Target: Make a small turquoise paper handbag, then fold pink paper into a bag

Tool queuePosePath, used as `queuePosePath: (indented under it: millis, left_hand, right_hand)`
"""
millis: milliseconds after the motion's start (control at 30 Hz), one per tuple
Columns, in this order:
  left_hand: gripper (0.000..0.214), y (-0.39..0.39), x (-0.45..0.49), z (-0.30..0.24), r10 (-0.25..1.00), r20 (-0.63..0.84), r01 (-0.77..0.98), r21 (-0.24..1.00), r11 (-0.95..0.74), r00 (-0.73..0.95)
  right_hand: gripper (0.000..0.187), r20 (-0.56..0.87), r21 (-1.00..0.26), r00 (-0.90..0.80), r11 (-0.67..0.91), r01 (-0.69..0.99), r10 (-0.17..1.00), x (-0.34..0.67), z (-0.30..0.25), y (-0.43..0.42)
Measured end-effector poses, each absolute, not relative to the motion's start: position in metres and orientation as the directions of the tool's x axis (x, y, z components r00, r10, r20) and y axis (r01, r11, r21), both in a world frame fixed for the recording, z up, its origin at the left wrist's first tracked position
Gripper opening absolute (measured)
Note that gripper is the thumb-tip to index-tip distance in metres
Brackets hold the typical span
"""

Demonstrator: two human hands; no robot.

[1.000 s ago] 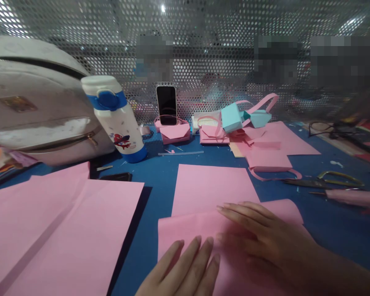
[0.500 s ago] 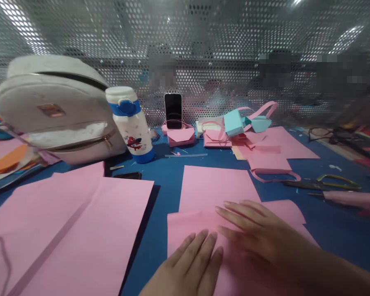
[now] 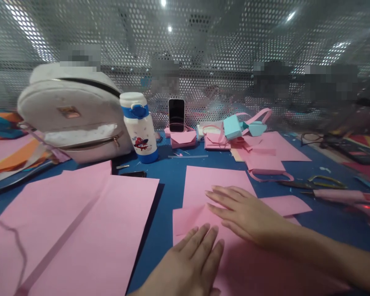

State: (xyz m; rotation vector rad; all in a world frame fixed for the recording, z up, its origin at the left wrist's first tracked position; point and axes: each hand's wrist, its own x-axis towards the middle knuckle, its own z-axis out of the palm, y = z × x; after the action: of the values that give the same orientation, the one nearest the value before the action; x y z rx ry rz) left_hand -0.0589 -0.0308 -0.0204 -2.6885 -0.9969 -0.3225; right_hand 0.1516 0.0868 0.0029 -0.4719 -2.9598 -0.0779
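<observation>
You have both hands down on a thin, pink paper sheet (image 3: 249, 267) with a flap turned over along its far side, in the middle of the blue surface (image 3: 166, 242) toward its near edge. Your left hand (image 3: 188, 263) is laid out with fingers extended and close together, the fingertips on the paper just below the flap. Your right hand (image 3: 246, 216) lies flatter, fingers stretched and slightly parted, on the folded part; neither of your hands grips anything. Beneath, a flat pink rectangular paper sheet (image 3: 218, 181) reaches out toward the surface's far edge.

To your left, large pink paper sheets (image 3: 105, 230) lie near the near left corner. Toward the far left corner sit a pale, zipped backpack (image 3: 77, 119) and, touching or just beside it, a white bottle with blue bands (image 3: 140, 131). Along the far edge, a black-screened phone (image 3: 176, 113) stands upright behind a pink folded paper bag (image 3: 183, 139), and light teal paper boxes (image 3: 232, 126) rest to the right. Toward the right edge lie dark-bladed scissors (image 3: 296, 185) and a pink, pointed tool (image 3: 336, 195).
</observation>
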Motion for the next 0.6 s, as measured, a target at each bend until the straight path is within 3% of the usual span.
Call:
queuePosePath:
  millis: [233, 600]
  left_hand:
    - [0.052, -0.033, -0.055, -0.018, 0.633, 0.26, 0.677, -0.137, -0.723, 0.729]
    - [0.052, -0.034, -0.056, -0.021, 0.644, 0.244, 0.678, -0.092, -0.729, 0.725]
  right_hand:
    - [0.041, 0.017, -0.117, -0.96, 0.954, 0.277, 0.281, 0.138, 0.015, 0.096]
    - [0.04, 0.053, -0.041, -0.993, 0.994, 0.103, 0.106, 0.088, 0.021, 0.098]
